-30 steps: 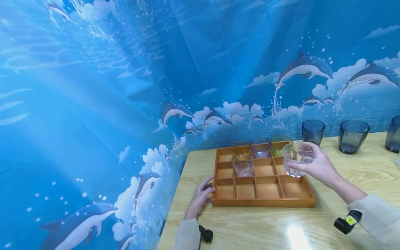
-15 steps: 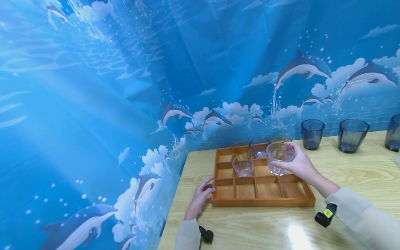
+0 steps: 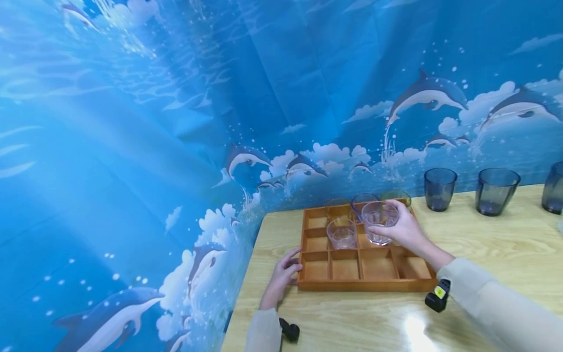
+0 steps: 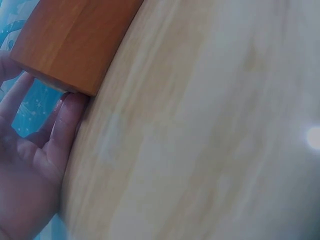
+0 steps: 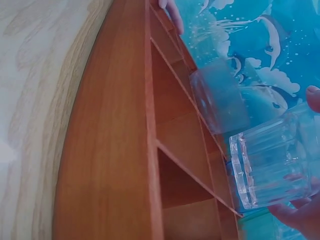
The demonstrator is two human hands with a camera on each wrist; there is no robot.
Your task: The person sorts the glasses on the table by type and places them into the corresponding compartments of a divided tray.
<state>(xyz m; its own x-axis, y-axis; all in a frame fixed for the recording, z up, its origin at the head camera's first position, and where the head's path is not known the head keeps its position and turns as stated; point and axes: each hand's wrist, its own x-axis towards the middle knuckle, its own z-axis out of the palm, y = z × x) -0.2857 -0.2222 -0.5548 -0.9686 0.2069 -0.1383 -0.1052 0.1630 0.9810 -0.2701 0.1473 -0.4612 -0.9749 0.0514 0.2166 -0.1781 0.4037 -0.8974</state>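
My right hand (image 3: 406, 231) grips a clear drinking glass (image 3: 379, 229) by its side, thumb in front and fingers behind. The glass is upright above the middle row of a divided wooden tray (image 3: 365, 285); the right wrist view shows its thick faceted base (image 5: 242, 172) over the dividers. Against the tray's left side lies my left hand (image 3: 281, 276), and its fingers (image 4: 65, 120) touch the end of the wood in the left wrist view. A second clear glass (image 3: 342, 235) stands in the tray. Behind are an amber glass (image 3: 337, 208), a blue-rimmed glass (image 3: 358, 199) and a yellow-green glass (image 3: 402, 197), partly hidden.
Dark blue-grey tumblers stand along the back of the table to the right: a narrow tumbler (image 3: 440, 189), a wider tumbler (image 3: 496, 192) and one more tumbler (image 3: 554, 188) at the frame's edge. A blue dolphin-print backdrop (image 3: 308, 117) borders the wooden table (image 3: 352, 322).
My right hand has carried the clear glass leftward, from the tray's right end to over its middle. My left hand has stayed at the tray's left side.
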